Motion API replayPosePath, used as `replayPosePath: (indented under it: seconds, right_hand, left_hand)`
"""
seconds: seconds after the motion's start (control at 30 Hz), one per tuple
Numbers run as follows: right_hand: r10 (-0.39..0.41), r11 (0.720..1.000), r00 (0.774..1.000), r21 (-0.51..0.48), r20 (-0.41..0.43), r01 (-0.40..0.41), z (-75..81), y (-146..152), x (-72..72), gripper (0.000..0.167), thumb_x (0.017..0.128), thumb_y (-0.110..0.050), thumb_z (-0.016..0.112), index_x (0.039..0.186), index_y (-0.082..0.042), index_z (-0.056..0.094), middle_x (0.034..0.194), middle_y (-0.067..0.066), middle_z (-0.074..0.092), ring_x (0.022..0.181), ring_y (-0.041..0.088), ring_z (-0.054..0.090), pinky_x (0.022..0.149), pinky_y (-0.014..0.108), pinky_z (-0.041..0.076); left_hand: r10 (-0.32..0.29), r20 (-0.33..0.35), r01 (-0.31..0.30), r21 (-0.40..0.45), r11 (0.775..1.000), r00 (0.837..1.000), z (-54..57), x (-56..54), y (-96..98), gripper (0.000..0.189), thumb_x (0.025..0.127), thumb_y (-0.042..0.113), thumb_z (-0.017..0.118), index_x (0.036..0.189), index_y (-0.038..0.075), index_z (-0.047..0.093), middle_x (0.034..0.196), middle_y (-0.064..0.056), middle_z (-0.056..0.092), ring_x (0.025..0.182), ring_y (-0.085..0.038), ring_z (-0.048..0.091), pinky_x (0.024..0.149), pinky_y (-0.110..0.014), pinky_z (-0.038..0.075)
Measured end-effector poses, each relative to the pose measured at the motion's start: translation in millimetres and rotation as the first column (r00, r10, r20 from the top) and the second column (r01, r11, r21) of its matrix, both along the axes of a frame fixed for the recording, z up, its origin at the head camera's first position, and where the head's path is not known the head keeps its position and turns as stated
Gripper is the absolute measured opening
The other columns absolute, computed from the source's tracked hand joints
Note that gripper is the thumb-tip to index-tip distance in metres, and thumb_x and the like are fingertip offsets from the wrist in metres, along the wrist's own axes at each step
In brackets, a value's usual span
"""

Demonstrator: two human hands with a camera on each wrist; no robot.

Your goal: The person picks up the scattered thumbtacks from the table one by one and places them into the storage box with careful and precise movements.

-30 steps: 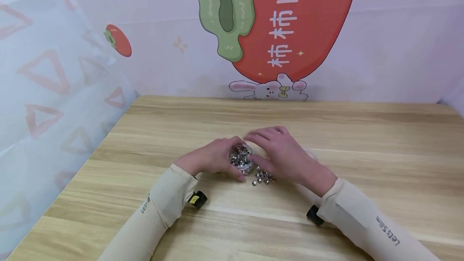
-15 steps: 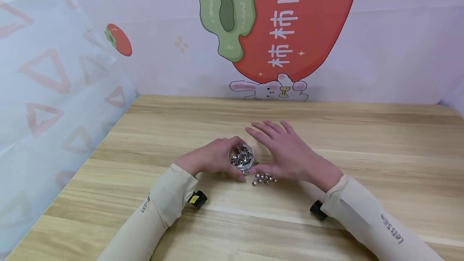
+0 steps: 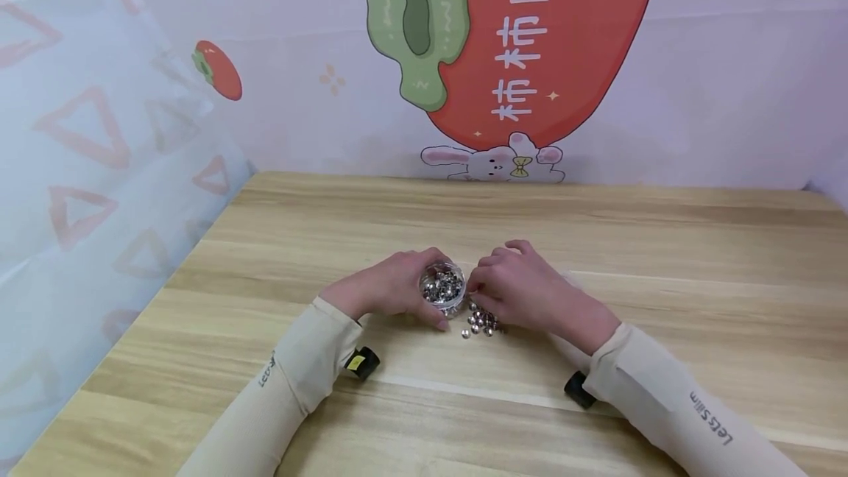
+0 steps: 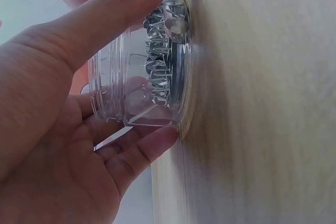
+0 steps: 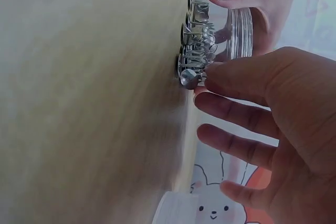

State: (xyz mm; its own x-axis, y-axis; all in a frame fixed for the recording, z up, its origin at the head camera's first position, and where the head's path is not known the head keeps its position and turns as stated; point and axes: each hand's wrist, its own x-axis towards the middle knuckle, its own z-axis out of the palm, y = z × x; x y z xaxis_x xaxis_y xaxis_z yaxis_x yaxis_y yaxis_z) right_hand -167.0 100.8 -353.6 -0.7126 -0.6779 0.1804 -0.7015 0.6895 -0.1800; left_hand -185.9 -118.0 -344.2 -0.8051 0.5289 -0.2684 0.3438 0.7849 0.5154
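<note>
A clear round plastic jar (image 4: 111,85) with silver thumbtacks (image 4: 159,69) inside stands upright on the table. My left hand (image 3: 394,287) holds it from the left, thumb on the near side and fingers round the far side. Right of the jar lies a small pile of loose thumbtacks (image 3: 478,322). At the edge of this pile is my right hand (image 3: 523,289); its thumb and index finger pinch a thumbtack (image 5: 189,78), partly hidden by the fingertips. In the right wrist view the other fingers are spread apart.
Beyond the right hand, a translucent whitish object (image 5: 176,208) sits on the table, mostly hidden in the head view. The wooden table (image 3: 424,418) meets a printed backdrop (image 3: 285,116) at the back and left.
My right hand was spread above the pile half a second ago; its fingers have since drawn together and come down at the thumbtacks. The left hand keeps its hold on the jar.
</note>
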Motion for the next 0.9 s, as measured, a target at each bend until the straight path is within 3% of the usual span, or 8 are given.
replayPosePath:
  seconds: [0.57,0.8,0.9]
  right_hand:
    - [0.007,1.0,0.998,0.007,0.059,-0.007,-0.8,-2.8,1.5,0.006,0.086,-0.023,0.071,0.09,-0.022,0.076,0.082,-0.011,0.069,0.084,0.01,0.062,0.102,0.058,0.039]
    - [-0.012,1.0,0.999,0.014,0.04,0.011,4.0,0.1,-1.5,0.006,0.087,-0.02,0.069,0.084,-0.022,0.074,0.075,-0.012,0.064,0.077,0.009,0.059,0.101,0.057,0.04]
    - [-0.05,0.999,0.999,-0.012,-0.009,0.05,6.5,4.1,-0.9,0.004,0.087,-0.02,0.07,0.084,-0.02,0.073,0.076,-0.01,0.065,0.078,0.01,0.06,0.101,0.056,0.041]
  left_hand:
    - [0.007,0.009,-0.007,-0.007,1.0,1.0,0.7,-0.2,0.2,0.084,0.062,0.04,0.091,0.132,0.02,0.049,0.124,-0.002,0.061,0.115,-0.018,0.057,0.103,-0.038,0.045]
    - [0.002,0.006,-0.002,0.002,1.0,1.0,3.3,-3.1,2.9,0.083,0.061,0.04,0.091,0.131,0.019,0.05,0.123,-0.001,0.062,0.114,-0.017,0.057,0.103,-0.037,0.045]
    - [0.001,-0.009,-0.001,-0.007,1.0,1.0,0.8,-1.1,4.9,0.084,0.061,0.041,0.091,0.131,0.019,0.05,0.123,-0.002,0.062,0.114,-0.018,0.057,0.103,-0.037,0.045]
